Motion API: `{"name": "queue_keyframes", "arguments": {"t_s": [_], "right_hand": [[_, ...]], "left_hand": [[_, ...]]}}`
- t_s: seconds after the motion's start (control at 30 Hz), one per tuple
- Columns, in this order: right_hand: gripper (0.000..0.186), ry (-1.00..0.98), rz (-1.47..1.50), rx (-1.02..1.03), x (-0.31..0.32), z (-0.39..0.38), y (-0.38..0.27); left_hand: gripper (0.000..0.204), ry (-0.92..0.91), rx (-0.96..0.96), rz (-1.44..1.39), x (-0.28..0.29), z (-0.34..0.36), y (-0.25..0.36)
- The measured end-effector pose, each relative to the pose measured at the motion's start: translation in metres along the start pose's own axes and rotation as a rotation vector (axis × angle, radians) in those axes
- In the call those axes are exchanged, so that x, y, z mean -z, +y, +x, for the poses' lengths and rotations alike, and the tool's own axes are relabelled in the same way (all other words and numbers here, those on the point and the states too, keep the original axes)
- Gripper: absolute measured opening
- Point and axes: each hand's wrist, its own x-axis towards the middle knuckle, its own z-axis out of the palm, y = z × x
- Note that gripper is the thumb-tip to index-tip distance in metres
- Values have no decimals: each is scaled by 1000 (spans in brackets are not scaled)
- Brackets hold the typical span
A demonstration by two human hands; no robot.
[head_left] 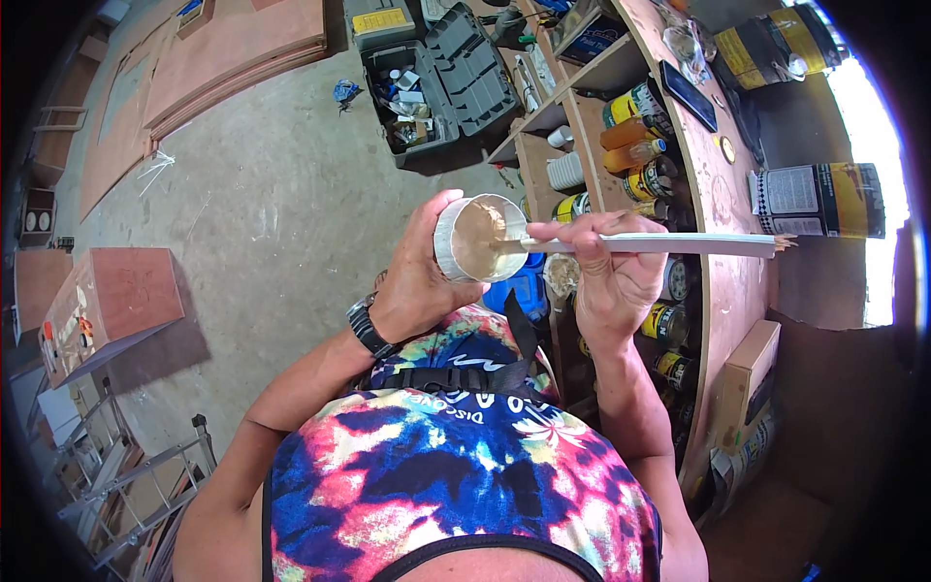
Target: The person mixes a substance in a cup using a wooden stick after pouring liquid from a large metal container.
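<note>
Far left: reddish plywood box [131,306] on the floor. Farther right, toward the top, 1 open grey toolbox [412,155].

Left hand [402,276]: grasping the white ridged cup [445,238], fingers round its far side, thumb on the near side. Cup is held in front of the body, left of the bench's long left edge, mouth tipped toward view. Tan contents [472,241] coat the inside.

Right hand [621,291]: grasping the long white-faced strip [689,244], fingers on top. Its tan left end dips inside the cup; its splintered right end reaches past the bench's left edge.

Right: bench [722,242], dark phone [689,97] near its left edge, 1 yellow-and-black can [819,201] near its right edge.

Judgement: looks like stirring or scooping. Best done with the cup braced firmly, tilt modest, strip end sweeping wall and bottom in slow turns. A grip nearer the cup would likely steady it. Watch the long tail: it could knock things on the bench.
</note>
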Motion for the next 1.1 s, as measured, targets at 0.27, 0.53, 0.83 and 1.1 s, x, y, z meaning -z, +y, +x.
{"name": "queue_keyframes", "arguments": {"t_s": [0.27,0.53,0.83,1.1], "right_hand": [[20,-7,67,21,-13,14,-2],[19,-81,248,113,-25,15,19],[17,-111,241,-35,-26,3,8],[15,-62,583,-200,-25,17,11]], "left_hand": [[105,-52,68,-246,0,4,5],[104,-130,-3,-251,1,7,3],[108,-143,73,-239,4,4,8],[103,-211,92,-240,2,4,14]]}}
